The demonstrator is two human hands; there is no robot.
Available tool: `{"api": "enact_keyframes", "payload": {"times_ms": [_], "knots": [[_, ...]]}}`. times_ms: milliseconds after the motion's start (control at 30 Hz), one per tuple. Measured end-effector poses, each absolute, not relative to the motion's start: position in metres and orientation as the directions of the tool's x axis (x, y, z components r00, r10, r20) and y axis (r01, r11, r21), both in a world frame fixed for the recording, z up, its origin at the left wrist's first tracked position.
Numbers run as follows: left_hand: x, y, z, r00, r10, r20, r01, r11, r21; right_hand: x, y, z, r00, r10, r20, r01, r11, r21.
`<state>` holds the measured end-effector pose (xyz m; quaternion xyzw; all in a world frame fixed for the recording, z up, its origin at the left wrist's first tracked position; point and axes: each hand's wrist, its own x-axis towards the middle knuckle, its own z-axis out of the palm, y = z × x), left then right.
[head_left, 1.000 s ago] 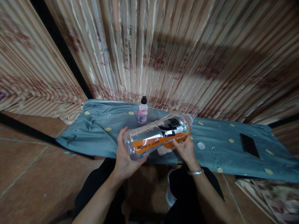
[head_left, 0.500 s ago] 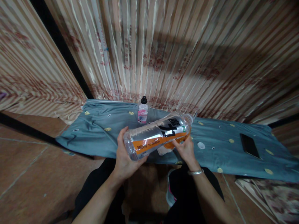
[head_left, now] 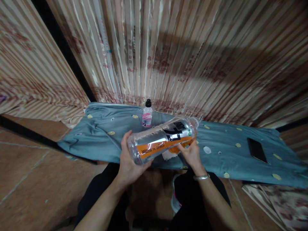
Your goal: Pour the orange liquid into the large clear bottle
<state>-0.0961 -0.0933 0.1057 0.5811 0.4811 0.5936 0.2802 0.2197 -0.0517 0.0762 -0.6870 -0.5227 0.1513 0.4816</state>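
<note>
A large clear plastic bottle [head_left: 156, 138] with a silver and orange label lies tilted across both my hands, its neck up to the right. My left hand [head_left: 130, 165] wraps round its base. My right hand [head_left: 191, 154] grips its underside near the shoulder, fingers partly hidden behind it. An orange object [head_left: 174, 149] shows below the bottle beside my right thumb; what it is I cannot make out. Under that lies a crumpled white piece [head_left: 169, 156], perhaps tissue. Behind the bottle stands a small clear squeeze bottle [head_left: 147, 115] with a black cap and pink label.
A bench-like surface with a blue-green cloth [head_left: 103, 144] runs across in front of me. On it lie a small white disc [head_left: 207, 149] and a black phone [head_left: 257, 150]. A striped curtain [head_left: 154, 57] hangs behind, with a dark post [head_left: 67, 54] at left.
The large bottle has rolled very slightly in my hands, shifting the label's print a little. Otherwise the hands and the things on the cloth stay in place.
</note>
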Motion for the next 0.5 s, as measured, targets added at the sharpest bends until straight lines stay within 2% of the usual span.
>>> {"api": "enact_keyframes", "payload": {"times_ms": [167,333,500], "knots": [[-0.0963,-0.0939,0.1079,-0.160,0.908,0.387,0.202,-0.353,0.913,0.2199,-0.0514,0.0759,0.422,0.845,0.328,0.596,0.013,-0.803],[-0.0965,-0.0933,0.1076,-0.163,0.886,0.434,0.235,-0.392,0.889,0.2179,-0.0518,0.0776,0.422,0.838,0.344,0.593,0.032,-0.805],[-0.0967,-0.0922,0.1056,-0.156,0.871,0.466,0.285,-0.412,0.866,0.2168,-0.0520,0.0803,0.423,0.854,0.304,0.565,0.015,-0.825]]}}
